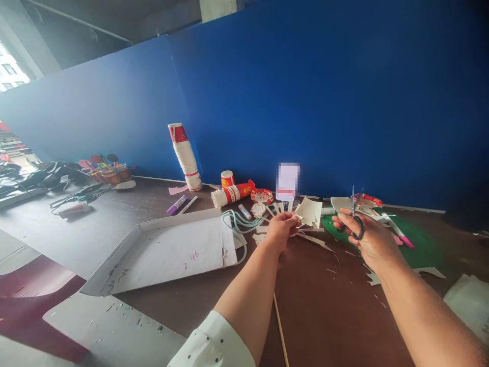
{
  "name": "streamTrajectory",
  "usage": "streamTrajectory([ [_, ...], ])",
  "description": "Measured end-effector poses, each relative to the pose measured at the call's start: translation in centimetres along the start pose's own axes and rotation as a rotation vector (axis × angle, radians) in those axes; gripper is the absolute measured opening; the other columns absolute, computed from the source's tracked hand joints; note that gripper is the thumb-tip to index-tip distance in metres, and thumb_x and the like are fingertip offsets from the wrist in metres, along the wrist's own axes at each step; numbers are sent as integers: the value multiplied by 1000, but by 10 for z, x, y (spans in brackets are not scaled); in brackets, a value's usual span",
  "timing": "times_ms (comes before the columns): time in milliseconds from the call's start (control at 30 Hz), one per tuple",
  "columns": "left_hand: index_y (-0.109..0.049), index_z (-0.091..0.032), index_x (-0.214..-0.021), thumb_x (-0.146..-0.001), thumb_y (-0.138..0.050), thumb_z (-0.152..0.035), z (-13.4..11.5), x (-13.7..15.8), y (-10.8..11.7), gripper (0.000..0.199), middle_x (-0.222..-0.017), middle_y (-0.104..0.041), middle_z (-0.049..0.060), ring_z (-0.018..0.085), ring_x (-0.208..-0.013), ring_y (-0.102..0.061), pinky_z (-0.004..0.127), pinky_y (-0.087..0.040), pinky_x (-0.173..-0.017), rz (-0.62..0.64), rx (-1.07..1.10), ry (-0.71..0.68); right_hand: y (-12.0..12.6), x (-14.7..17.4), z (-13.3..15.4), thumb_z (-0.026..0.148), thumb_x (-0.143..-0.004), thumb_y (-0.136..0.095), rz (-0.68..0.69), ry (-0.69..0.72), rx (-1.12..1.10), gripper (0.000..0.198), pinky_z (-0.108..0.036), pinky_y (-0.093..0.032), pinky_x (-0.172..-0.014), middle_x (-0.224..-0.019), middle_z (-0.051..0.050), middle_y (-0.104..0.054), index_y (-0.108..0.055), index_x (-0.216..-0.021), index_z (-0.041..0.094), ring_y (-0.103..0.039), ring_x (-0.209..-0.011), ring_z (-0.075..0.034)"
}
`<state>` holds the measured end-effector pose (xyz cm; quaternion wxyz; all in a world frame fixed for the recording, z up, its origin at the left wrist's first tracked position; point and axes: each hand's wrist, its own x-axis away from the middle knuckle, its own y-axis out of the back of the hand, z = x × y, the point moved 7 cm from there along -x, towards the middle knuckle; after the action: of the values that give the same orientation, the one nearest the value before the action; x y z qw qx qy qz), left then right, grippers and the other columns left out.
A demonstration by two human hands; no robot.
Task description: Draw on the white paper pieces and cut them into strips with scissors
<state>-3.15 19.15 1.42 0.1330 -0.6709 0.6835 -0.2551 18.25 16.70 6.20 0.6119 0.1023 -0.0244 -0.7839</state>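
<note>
My left hand [283,228] is closed in a pinch on a cut piece of white paper cup, whose narrow strips [281,207] fan out above the fingers. Just right of it is a wider cream paper piece [310,212]; whether it is joined to the held piece I cannot tell. Black-handled scissors [358,228] are in my right hand [369,235], fingers through the loops and blades pointing up, apart from the paper. Loose paper strips [315,239] lie on the brown table under and beside my left hand.
A tall stack of paper cups [187,160] leans near the blue partition [305,92]. Left of my arm lies a white box lid [164,250]. Also around are a purple glue stick [177,205], a pink-tipped marker [399,232], a green mat [424,239] and a thin wooden stick [280,331].
</note>
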Motion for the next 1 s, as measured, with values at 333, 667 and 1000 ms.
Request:
streamTrajectory([
  [333,-64,-14,-75,-72,-84,-12,2,7,-7,20,-73,-64,0,10,-69,-64,23,-49,-70,31,4,68,-17,9,-7,49,-60,-87,-49,-32,-108,54,-27,-41,-61,-104,-7,-77,-76,-105,21,-65,-97,-26],
  [667,-64,-13,-78,-76,-79,-8,6,9,-11,16,-72,-64,0,9,-68,-64,22,-48,-68,79,-17,101,-13,-2,-23,39,-58,-84,-58,-42,-110,50,-30,-43,-62,-74,0,-69,-77,-105,21,-62,-72,-19],
  [1000,-65,-14,-79,-75,-82,-10,7,10,-13,18,-74,-65,0,10,-70,-65,23,-48,-68,106,-51,110,-14,0,-15,36,-55,-80,-85,-24,-88,43,-28,-42,-57,-61,2,-63,-74,-95,19,-58,-61,-16],
])
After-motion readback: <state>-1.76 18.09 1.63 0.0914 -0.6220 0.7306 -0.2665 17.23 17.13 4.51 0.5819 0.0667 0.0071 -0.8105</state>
